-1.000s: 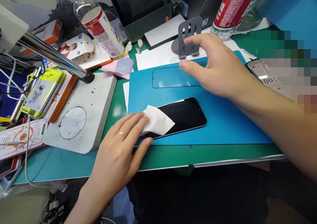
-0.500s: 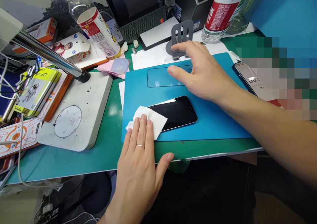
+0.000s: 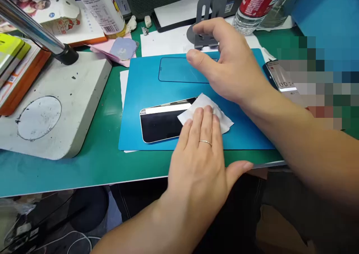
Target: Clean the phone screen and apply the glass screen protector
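On a blue mat [image 3: 165, 93] lies a smartphone [image 3: 159, 127], its dark glass facing up. A white wipe [image 3: 223, 116] covers the phone's right end. Flat fingers of my left hand [image 3: 200, 155] press the wipe down; the thumb sticks out to the right and a ring shows on one finger. Farther back on the mat rests a clear screen protector [image 3: 179, 70] with a black border. My right hand [image 3: 230, 63] hovers over the right part of that protector, thumb and forefinger apart with nothing between them; its other fingers are hidden.
A white lamp base [image 3: 89, 93] stands left of the mat. Behind are a grey phone stand [image 3: 211, 7], a drink bottle [image 3: 101, 11] and a water bottle [image 3: 252, 16]. Another phone [image 3: 283, 80] lies at the right. Boxes [image 3: 25, 70] are stacked at the far left.
My left hand has slid the wipe rightward along the phone, from its left end to its right end. My right hand stays over the protector. The view has shifted.
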The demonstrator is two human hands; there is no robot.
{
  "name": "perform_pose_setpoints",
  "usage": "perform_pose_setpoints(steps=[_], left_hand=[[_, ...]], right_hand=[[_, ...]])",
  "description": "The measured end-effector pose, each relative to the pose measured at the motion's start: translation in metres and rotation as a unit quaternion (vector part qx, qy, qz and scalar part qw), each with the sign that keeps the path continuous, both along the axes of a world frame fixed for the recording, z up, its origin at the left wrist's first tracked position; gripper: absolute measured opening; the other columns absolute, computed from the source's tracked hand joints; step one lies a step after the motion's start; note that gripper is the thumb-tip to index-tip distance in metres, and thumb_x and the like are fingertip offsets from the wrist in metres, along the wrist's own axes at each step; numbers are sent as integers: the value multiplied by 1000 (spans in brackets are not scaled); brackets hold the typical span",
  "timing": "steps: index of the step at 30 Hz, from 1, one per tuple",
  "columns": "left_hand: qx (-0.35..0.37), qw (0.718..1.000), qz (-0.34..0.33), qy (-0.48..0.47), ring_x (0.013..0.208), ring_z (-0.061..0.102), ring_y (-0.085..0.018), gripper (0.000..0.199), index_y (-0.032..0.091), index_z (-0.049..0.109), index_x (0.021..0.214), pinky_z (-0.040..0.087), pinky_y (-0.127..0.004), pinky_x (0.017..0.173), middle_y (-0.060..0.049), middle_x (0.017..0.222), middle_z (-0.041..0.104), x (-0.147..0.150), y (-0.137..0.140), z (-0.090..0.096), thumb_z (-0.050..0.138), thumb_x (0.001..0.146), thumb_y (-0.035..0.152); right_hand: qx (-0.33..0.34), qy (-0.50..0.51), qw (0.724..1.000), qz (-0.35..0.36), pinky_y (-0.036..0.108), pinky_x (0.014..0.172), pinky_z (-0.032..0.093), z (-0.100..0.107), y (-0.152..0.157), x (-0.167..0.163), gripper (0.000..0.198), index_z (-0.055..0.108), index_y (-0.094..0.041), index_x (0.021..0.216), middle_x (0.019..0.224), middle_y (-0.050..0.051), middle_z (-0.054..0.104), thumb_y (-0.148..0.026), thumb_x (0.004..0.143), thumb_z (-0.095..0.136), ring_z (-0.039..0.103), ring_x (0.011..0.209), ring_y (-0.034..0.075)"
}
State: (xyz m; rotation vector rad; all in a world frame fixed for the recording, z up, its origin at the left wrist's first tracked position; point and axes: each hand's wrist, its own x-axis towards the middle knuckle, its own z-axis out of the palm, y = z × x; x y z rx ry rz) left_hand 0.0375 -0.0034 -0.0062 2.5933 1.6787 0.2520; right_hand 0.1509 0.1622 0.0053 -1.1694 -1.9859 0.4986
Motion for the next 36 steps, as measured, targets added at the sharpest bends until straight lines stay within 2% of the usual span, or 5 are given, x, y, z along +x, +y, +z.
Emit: perform_pose_setpoints(steps=[7, 13, 21, 26, 36], left_hand=[[-20, 998, -54, 4, 157, 30, -37, 83, -4, 38, 157, 36, -51, 126, -25, 166, 34, -4, 18, 9, 25, 107, 61], [-22, 999, -33, 13, 157, 30, -38, 89, -7, 35, 157, 35, -53, 127, -27, 165, 34, 2, 31, 11, 27, 105, 66], [29, 997, -24, 61, 157, 34, -37, 73, 0, 32, 160, 43, -56, 121, -25, 167, 33, -80, -10, 7, 28, 109, 52], [22, 997, 23, 71, 157, 33, -37, 74, 4, 19, 164, 44, -60, 119, -25, 169, 30, -105, -34, 4, 31, 108, 50], [18, 996, 39, 82, 159, 24, -41, 81, -2, 20, 162, 38, -63, 122, -29, 170, 24, -89, -26, 2, 30, 107, 56]], right_hand=[[-11, 29, 1000, -1, 42, 116, 43, -3, 2, 0, 32, 62, -27, 128, 140, 7, 66, -39, 98, 64, 56, 136, 25], [-11, 55, 998, 18, 46, 118, 42, -4, 0, -1, 51, 60, -26, 135, 145, 8, 63, -62, 99, 55, 52, 141, 28], [13, 117, 993, -12, 51, 123, 36, 0, -4, 0, 76, 35, -36, 159, 161, 7, 49, -79, 96, 37, 42, 151, 30], [6, 82, 997, -16, 46, 126, 34, -1, -4, -2, 72, 46, -30, 152, 163, 8, 46, -76, 99, 31, 39, 153, 27], [12, 103, 994, -31, 46, 127, 33, 0, -6, -2, 65, 57, -29, 141, 165, 9, 41, -74, 100, 32, 32, 157, 25]])
